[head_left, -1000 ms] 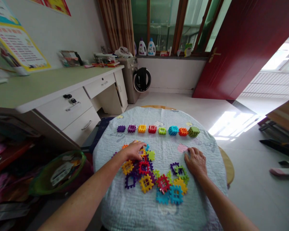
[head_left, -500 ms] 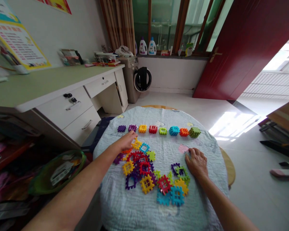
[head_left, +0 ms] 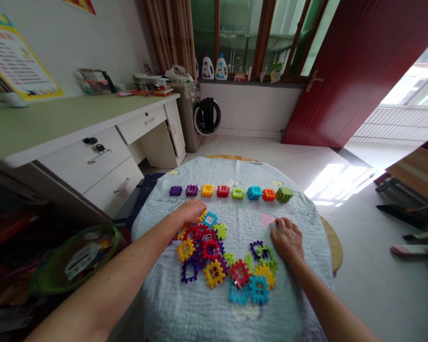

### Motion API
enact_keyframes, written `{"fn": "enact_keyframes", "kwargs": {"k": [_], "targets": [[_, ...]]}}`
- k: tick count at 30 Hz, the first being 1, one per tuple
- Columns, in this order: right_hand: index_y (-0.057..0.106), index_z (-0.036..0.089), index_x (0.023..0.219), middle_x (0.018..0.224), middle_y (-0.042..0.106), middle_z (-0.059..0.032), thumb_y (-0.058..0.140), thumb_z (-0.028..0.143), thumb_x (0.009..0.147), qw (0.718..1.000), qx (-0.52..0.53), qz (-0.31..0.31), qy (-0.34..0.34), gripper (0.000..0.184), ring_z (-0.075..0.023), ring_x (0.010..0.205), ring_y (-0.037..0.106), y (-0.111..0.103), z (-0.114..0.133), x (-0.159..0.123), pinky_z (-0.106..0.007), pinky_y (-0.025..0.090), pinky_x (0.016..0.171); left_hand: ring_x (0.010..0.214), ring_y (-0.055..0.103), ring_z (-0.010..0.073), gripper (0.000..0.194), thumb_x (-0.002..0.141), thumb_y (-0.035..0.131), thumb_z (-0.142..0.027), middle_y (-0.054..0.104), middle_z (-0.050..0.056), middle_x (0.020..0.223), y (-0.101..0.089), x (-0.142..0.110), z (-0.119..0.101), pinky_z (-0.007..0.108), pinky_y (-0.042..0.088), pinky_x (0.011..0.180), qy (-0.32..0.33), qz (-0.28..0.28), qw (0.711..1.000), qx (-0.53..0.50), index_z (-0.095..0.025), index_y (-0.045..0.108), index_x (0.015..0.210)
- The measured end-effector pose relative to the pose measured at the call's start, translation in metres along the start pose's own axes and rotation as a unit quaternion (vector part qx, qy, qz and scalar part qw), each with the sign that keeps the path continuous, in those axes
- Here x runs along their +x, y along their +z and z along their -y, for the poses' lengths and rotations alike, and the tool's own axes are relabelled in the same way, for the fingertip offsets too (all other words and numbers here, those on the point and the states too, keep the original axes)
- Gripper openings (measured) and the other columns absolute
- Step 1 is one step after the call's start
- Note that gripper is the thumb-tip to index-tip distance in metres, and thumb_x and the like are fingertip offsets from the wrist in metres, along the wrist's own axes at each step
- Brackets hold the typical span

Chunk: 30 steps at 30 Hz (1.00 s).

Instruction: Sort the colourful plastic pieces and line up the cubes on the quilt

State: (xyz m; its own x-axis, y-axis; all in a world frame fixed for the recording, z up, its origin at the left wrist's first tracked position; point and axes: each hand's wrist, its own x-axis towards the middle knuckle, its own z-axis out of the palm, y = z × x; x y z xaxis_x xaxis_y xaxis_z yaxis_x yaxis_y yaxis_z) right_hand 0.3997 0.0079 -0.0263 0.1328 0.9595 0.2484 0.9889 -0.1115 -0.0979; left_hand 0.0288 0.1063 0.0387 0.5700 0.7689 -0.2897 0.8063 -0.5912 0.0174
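Observation:
My left hand (head_left: 194,210) is over the upper end of a loose pile of plastic interlocking blocks. Its fingers curl down onto a yellow block (head_left: 201,216), which they partly cover; the fingertips are hidden. A blue window-shaped block (head_left: 210,219) lies just right of it, with a lime green one (head_left: 220,231) below. Red blocks (head_left: 210,249) and purple ones (head_left: 189,272) overlap further down the pile. On the cloth at the right, my right hand (head_left: 288,236) rests palm down, fingers loosely spread, holding nothing. Closest to it is a green frame-shaped block (head_left: 267,255).
Beyond the pile runs a row of blocks grouped by colour, from purple (head_left: 176,190) to stacked olive green (head_left: 284,194). A pale blue cloth (head_left: 271,318) covers the round table. A desk (head_left: 71,114) stands left, a washing machine (head_left: 190,116) behind, a green basket (head_left: 74,259) lower left.
My left hand has shifted slightly down over the yellow block and covers more of it. My right hand stays in place on the cloth. The whole view has turned a little.

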Motion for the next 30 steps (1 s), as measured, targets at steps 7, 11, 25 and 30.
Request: {"fn": "enact_keyframes", "kwargs": {"k": [7, 11, 25, 30], "targets": [[0.056, 0.02, 0.116, 0.12, 0.057, -0.0094, 0.046, 0.034, 0.091, 1.0, -0.002, 0.007, 0.003, 0.031, -0.0255, 0.11, 0.049, -0.001, 0.001, 0.0, -0.039, 0.035, 0.093, 0.101, 0.061, 0.0259, 0.037, 0.064, 0.068, -0.029, 0.066, 0.009, 0.106, -0.005, 0.0, 0.001, 0.035, 0.048, 0.09, -0.019, -0.017, 1.0, 0.001, -0.02, 0.064, 0.1], [0.056, 0.02, 0.117, 0.121, 0.057, -0.0088, 0.046, 0.035, 0.091, 1.0, -0.003, 0.008, 0.002, 0.031, -0.0254, 0.11, 0.049, 0.0, 0.0, 0.0, -0.038, 0.035, 0.093, 0.105, 0.059, 0.0242, 0.043, 0.065, 0.067, -0.027, 0.063, 0.008, 0.11, -0.025, 0.009, 0.013, 0.033, 0.045, 0.096, -0.063, -0.094, 0.993, -0.018, -0.019, 0.063, 0.107], [0.056, 0.021, 0.116, 0.121, 0.057, -0.0091, 0.047, 0.033, 0.091, 1.0, 0.001, 0.005, 0.002, 0.03, -0.0243, 0.109, 0.05, -0.002, 0.002, -0.001, -0.037, 0.034, 0.094, 0.089, 0.064, 0.0208, 0.045, 0.058, 0.07, -0.031, 0.061, 0.009, 0.109, -0.047, 0.083, 0.028, 0.028, 0.05, 0.076, -0.153, -0.055, 0.986, -0.039, -0.018, 0.065, 0.101], [0.056, 0.021, 0.115, 0.121, 0.057, -0.0088, 0.047, 0.033, 0.091, 1.0, 0.009, 0.009, 0.004, 0.029, -0.0243, 0.11, 0.049, -0.005, 0.003, 0.0, -0.037, 0.033, 0.095, 0.094, 0.063, 0.0212, 0.047, 0.057, 0.071, -0.026, 0.061, 0.009, 0.111, -0.047, 0.094, 0.035, 0.028, 0.049, 0.08, -0.14, -0.028, 0.989, -0.032, -0.019, 0.065, 0.102]]}}
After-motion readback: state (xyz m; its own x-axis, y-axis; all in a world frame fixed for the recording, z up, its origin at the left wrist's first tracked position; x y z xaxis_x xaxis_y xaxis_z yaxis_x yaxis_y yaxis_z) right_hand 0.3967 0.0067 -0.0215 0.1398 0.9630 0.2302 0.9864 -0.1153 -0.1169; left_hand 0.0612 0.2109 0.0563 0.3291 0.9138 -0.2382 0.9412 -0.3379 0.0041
